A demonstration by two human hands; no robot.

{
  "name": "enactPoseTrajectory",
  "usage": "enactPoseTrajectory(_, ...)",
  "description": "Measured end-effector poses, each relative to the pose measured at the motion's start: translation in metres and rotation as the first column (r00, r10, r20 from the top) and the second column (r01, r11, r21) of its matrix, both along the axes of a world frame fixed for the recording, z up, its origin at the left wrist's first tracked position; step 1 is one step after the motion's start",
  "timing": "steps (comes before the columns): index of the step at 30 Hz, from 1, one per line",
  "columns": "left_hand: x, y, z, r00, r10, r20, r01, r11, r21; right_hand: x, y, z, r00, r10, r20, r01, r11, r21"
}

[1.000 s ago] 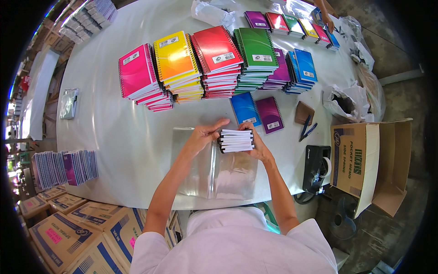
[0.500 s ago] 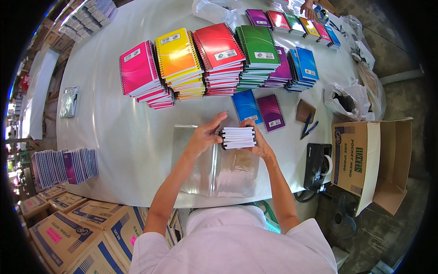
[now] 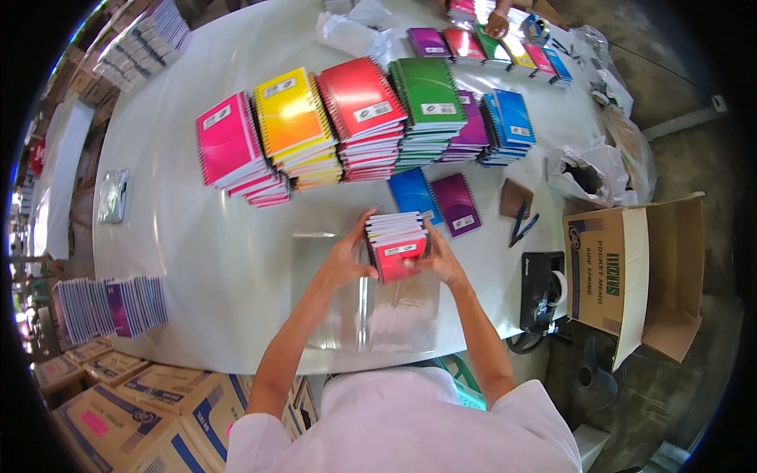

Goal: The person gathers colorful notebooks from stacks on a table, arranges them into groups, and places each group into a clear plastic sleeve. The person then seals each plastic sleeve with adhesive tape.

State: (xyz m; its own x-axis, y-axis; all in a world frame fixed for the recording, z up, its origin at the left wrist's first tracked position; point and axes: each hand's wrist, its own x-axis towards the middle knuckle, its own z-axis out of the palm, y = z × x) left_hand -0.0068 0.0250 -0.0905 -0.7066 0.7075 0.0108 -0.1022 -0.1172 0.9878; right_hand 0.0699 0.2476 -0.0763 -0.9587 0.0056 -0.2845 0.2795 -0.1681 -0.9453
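Between my two hands is a small stack of spiral notebooks (image 3: 392, 243), its white page edges turned up and a pink-red cover facing me. My left hand (image 3: 347, 258) grips the stack's left side, thumb low and fingers near the top. On the other side my right hand (image 3: 441, 256) holds it, with the thumb across the pink-red cover. Under the stack lies a clear plastic sheet (image 3: 323, 315) on the table. Just beyond my hands a blue notebook (image 3: 414, 194) and a purple notebook (image 3: 456, 205) lie flat.
Tall piles of pink (image 3: 229, 140), yellow (image 3: 292, 114), red (image 3: 361, 98) and green notebooks (image 3: 427, 91) stand beyond. At right are a brown wallet (image 3: 515, 195), blue-handled scissors (image 3: 520, 225), a black tape dispenser (image 3: 540, 292) and an open carton (image 3: 603, 268). A co-worker's hand (image 3: 497, 24) touches notebooks at the far side.
The held stack has tipped, so its pink-red cover now shows below the page edges. My left hand has closed in on its side. The whole view has shifted slightly.
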Motion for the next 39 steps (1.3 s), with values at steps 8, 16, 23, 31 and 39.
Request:
enactPoseTrajectory(8, 0.031, 0.057, 0.036, 0.833, 0.080, 0.547, -0.269, 0.924, 0.273, -0.005, 0.040, 0.056, 0.938, 0.323, 0.123, -0.337, 0.933, 0.123)
enactPoseTrajectory(16, 0.042, 0.101, 0.029, 0.665, 0.010, 0.747, -0.346, 0.890, 0.296, -0.124, 0.252, 0.048, 0.842, -0.385, -0.377, 0.328, -0.190, 0.926)
enactPoseTrajectory(23, 0.040, 0.097, 0.000, 0.654, 0.108, 0.749, -0.423, 0.873, 0.243, -0.128, 0.257, 0.111, 0.796, -0.304, -0.524, 0.600, 0.282, 0.749)
enactPoseTrajectory(31, 0.056, 0.091, -0.002, 0.632, 0.154, 0.760, -0.488, 0.840, 0.235, -0.027, 0.083, 0.181, 0.946, -0.190, -0.264, 0.285, 0.876, 0.390)
enactPoseTrajectory(39, 0.065, 0.041, 0.020, 0.709, 0.155, 0.688, -0.450, 0.850, 0.272, 0.068, -0.014, 0.087, 0.990, -0.120, -0.072, 0.137, 0.728, 0.672)
